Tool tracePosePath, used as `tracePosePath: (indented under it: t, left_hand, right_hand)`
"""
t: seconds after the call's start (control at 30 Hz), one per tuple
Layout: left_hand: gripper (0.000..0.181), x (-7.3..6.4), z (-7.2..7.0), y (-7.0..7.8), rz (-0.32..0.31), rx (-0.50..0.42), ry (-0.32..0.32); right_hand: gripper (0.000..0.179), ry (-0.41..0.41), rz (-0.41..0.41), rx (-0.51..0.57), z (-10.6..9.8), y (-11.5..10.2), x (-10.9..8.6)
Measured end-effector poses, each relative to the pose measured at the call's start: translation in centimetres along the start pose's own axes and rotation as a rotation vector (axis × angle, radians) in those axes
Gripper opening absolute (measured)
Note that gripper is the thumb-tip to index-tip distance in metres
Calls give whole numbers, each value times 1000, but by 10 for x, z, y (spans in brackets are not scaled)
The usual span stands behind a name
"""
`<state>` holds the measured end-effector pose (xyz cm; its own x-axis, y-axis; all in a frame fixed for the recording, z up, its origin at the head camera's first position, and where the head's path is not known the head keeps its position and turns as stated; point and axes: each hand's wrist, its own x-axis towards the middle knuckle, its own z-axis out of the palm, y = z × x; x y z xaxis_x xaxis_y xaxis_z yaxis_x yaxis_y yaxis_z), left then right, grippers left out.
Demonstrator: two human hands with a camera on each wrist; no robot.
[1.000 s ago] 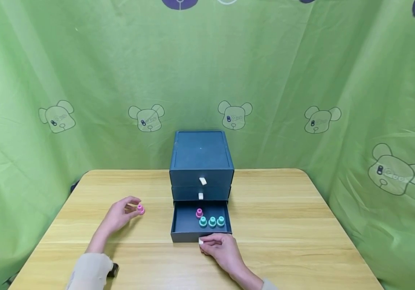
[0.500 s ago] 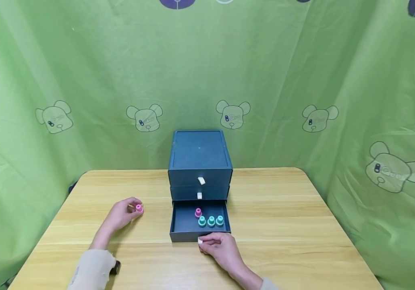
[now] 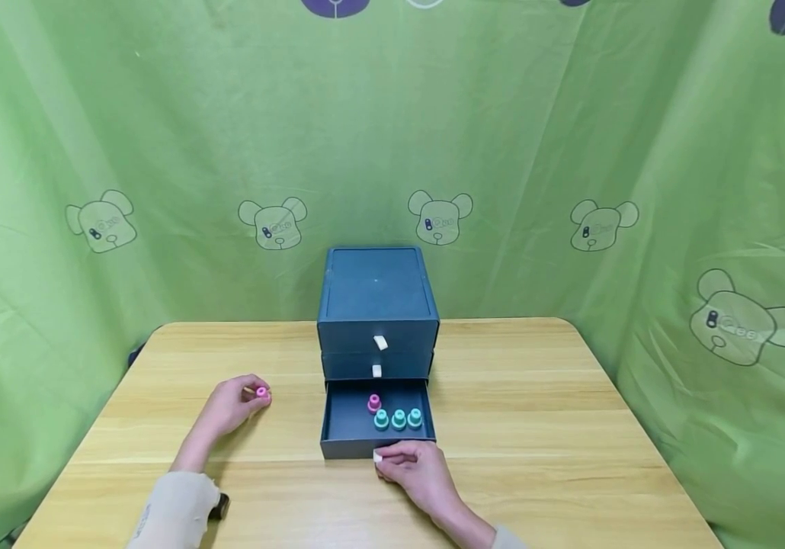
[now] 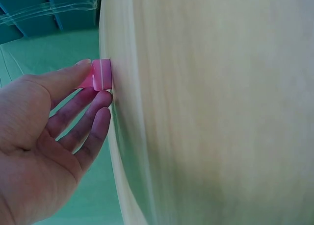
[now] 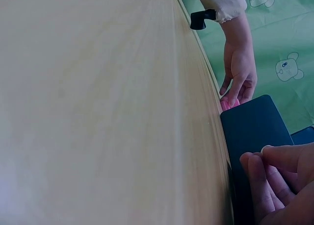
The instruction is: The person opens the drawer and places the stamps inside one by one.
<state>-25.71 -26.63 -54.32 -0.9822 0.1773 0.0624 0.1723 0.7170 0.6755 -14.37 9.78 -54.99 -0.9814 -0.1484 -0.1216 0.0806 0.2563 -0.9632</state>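
Observation:
Between thumb and fingers, my left hand (image 3: 231,404) pinches a small pink stepped plastic piece (image 4: 102,74), whose wide base meets the table in the left wrist view. My right hand (image 3: 420,474) pinches the white pull tab (image 3: 377,456) of the bottom drawer (image 3: 347,448), which is pulled out of a dark blue drawer cabinet (image 3: 377,286). Inside that drawer stand another pink piece (image 3: 374,402) and three teal ones (image 3: 398,420), in a row toward the front right. In the right wrist view, the fingers of the right hand (image 5: 282,181) cover most of the tab.
Above the pulled-out drawer, two drawers with white tabs (image 3: 380,342) are pushed in. The cabinet stands at the back middle of the wooden table (image 3: 516,427). Green curtains (image 3: 516,137) with bear prints hang behind and at both sides. A black wrist mount (image 3: 219,507) juts from the left sleeve.
My left fingers have closed further round the pink piece, which has shifted slightly left. The right hand and the drawer keep their places; the whole head view has drifted a little.

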Motion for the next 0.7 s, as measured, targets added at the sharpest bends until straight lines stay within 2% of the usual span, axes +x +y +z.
tracePosePath:
  t: [0.2,0.4,0.57,0.7]
  left_hand:
    - [15,-1,0,0,-10,13,10]
    - [18,-1,0,3,16,25,26]
    - [21,0,-1,14,60,38,38]
    - [22,0,-1,28,92,30,29]
  right_hand:
    - [17,-2,4,-7,1,0,0]
    - [17,-4,1,-12,2,1,1]
    - [17,-1,1,-18,1,1,1]
    - [18,1,-2,-14,1,1,1]
